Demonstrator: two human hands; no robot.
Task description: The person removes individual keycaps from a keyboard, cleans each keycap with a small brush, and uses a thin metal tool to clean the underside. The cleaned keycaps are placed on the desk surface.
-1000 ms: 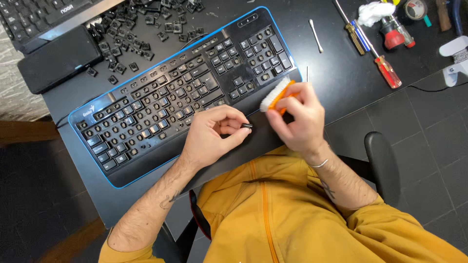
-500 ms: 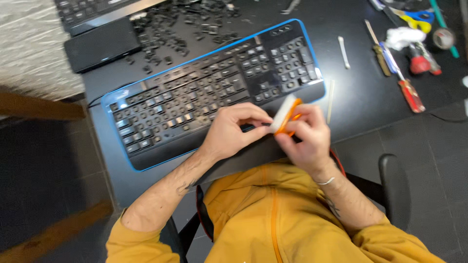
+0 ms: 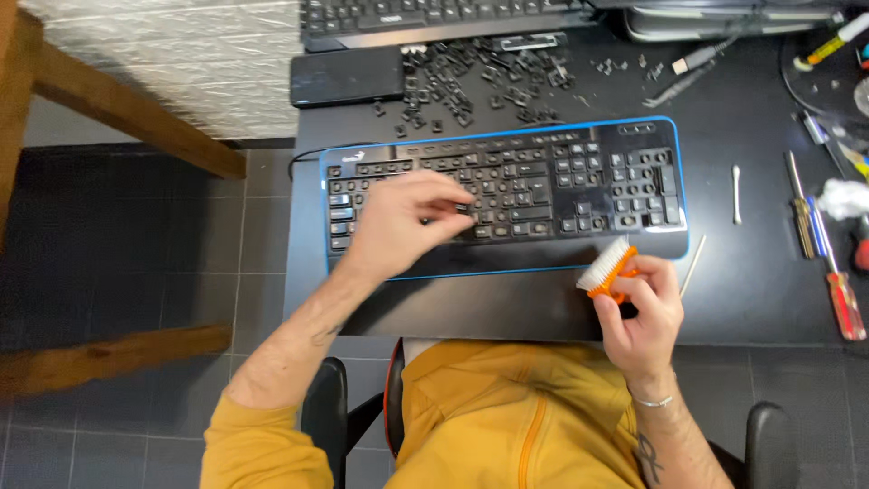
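Lying flat across the middle of the dark table (image 3: 751, 299): black keyboard (image 3: 543, 195) with a blue rim, long edge facing the seated person, so both hands reach it easily. Resting over its left-hand keys: left hand (image 3: 403, 217), fingers (image 3: 444, 195) loosely curled and spread, gripping nothing, seemingly steadying or pressing. Hovering just off the near right corner: right hand (image 3: 638, 312), fingers closing on a small orange brush (image 3: 611, 270), white bristles tilted toward the keys. Scattering beyond the far edge: loose black keycaps (image 3: 471, 86). Lying well apart to the right: screwdrivers (image 3: 819, 249). Blocking nothing between brush and keys.
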